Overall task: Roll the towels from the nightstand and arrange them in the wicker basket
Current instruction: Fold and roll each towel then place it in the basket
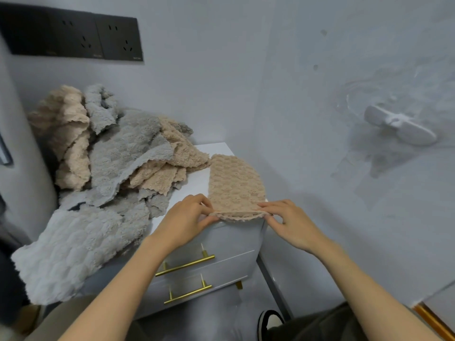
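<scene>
The beige towel [235, 185] looks light, soft and fluffy. It bends anywhere and, I judge, will not keep a roll alone, so take it at both ends of the near edge and keep it tight. It lies flat on the right part of the nightstand [195, 183], with its near edge at the front rim. Your left hand [187, 217] and right hand [290, 225] pinch this edge — fingers above, thumbs below, one hand at each end. The heap of other towels [118, 153] lies just beside it on the left — no basket is in view.
</scene>
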